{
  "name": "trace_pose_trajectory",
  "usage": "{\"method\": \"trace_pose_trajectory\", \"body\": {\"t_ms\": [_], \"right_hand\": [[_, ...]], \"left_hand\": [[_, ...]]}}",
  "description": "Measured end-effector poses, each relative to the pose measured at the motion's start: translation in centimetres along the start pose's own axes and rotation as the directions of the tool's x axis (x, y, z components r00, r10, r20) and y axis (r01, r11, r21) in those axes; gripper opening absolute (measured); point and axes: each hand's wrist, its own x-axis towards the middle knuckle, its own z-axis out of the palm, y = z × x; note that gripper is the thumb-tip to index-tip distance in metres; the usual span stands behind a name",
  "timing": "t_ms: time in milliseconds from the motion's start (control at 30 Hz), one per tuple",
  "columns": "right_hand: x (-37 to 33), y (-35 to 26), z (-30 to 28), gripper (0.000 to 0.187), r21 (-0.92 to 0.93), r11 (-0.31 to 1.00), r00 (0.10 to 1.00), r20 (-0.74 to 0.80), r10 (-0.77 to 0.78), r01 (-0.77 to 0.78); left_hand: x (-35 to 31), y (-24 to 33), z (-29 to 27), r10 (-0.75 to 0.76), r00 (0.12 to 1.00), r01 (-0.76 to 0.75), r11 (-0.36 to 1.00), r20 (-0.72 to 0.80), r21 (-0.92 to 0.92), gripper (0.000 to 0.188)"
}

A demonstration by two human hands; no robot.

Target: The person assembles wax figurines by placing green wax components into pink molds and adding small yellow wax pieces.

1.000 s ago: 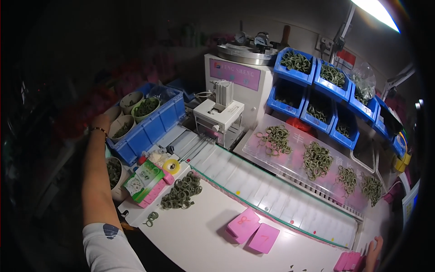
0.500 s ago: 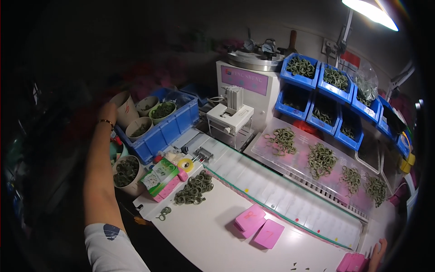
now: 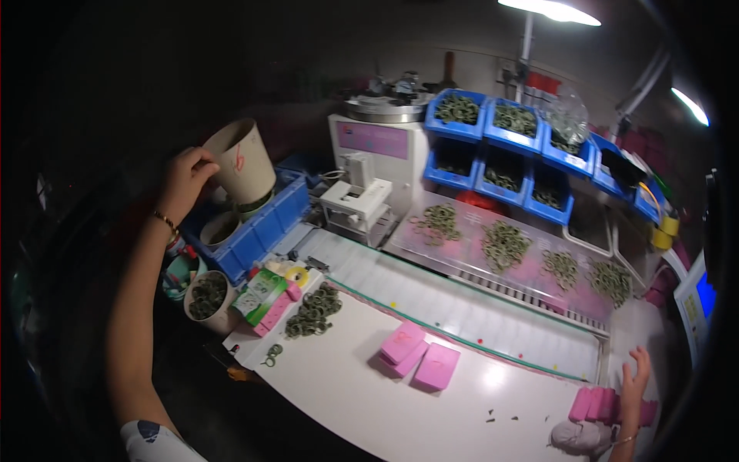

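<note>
My left hand (image 3: pixel 188 179) grips a tall beige cup (image 3: pixel 250 165) by its left side, fingers at the rim. The cup has a red mark on it and tilts a little over the blue crate (image 3: pixel 265 240). It partly hides the other cups in the crate. Below my left forearm a beige cup of dark green pieces (image 3: pixel 208 299) stands beside the table. At the far right my right hand (image 3: pixel 633 379) has its fingers apart and holds nothing. It is beside several pink blocks (image 3: pixel 596 403) and a grey-white bundle (image 3: pixel 579 436).
On the white table (image 3: pixel 346 385) lie a heap of green rings (image 3: pixel 315 312) and more pink blocks (image 3: pixel 437 366). A long glass-topped strip (image 3: pixel 431 308) runs behind them. Beyond are a tray with ring piles (image 3: pixel 504 246), blue bins (image 3: pixel 514 119) and a white machine (image 3: pixel 358 200).
My left hand has lifted the beige cup up and rightward from among the others. My right hand has come further into view with its fingers spread. The whole view has shifted.
</note>
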Motion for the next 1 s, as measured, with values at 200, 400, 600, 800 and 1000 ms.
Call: {"method": "trace_pose_trajectory", "body": {"t_ms": [200, 400, 600, 800, 1000], "right_hand": [[1.1, -13.1, -0.5, 0.032, 0.172, 0.947, 0.960, 0.016, -0.280, 0.273], [5.0, -24.4, 2.9, 0.034, 0.450, 0.761, 0.845, 0.026, -0.534, 0.467], [10.0, -34.0, 9.2, 0.035, 0.626, 0.656, 0.781, 0.116, -0.613, 0.422], [15.5, -40.9, 14.8, 0.048, 0.599, 0.733, 0.831, 0.193, -0.522, 0.321], [18.0, -44.2, 19.5, 0.062, 0.459, 0.813, 0.834, 0.236, -0.500, 0.358]], "left_hand": [[-1.1, 14.6, 5.6, 0.238, 0.966, -0.216, 0.956, 0.097, -0.196, 0.017], [-3.5, 21.3, 10.9, 0.444, 0.811, -0.348, 0.890, 0.381, -0.296, 0.015], [-2.8, 22.7, 14.4, 0.466, 0.740, -0.334, 0.880, 0.484, -0.336, 0.016], [-1.3, 24.6, 15.1, 0.335, 0.669, -0.102, 0.925, 0.664, -0.365, 0.018], [-1.9, 23.5, 14.8, 0.359, 0.613, -0.075, 0.913, 0.704, -0.401, 0.019]]}}
